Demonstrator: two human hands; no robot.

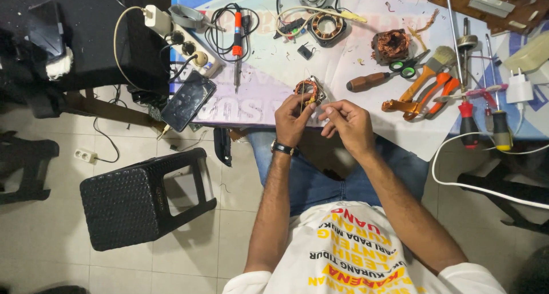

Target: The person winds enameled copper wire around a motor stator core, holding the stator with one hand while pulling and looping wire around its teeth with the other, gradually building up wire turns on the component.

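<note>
Bench [366, 71]: work surface under a pale printed sheet, strewn with tools; the person sits at its near edge.

Black woven-pattern plastic stool [140, 199]: on the tiled floor, well left of the person, unoccupied.

Black smartphone [187, 101]: lying at the bench's left edge, screen dark.

White power strip [191, 51]: above the phone, several plugs seated.

Soldering iron with orange-and-black handle [237, 39]: lying near the strip, tip toward the person.

Large bare stator ring with loose leads [327, 26]: at the far middle of the bench.

Spent tangle of copper winding [391, 45]: right of that ring.

Brown-handled screwdriver [369, 80], green-handled scissors [409, 68], orange-handled pliers [426, 96] and a bristle paintbrush [437, 62]: clustered to the right, well apart from the hands.

Left hand [293, 119]: fingers closed, pinching at the small motor stator; a dark watch on the wrist.

Right hand [349, 121]: fingers curled together, apparently pinching a fine wire; the wire itself is too thin to confirm.

Small motor stator wound with copper wire [309, 91]: at the bench's near edge, just above and touching the left fingertips.

Step in hand, as judged: working a fine lead at the small stator's winding. The next move calls for steady tension and a firm hold on the core, since thin wire kinks or snaps easily.
</note>
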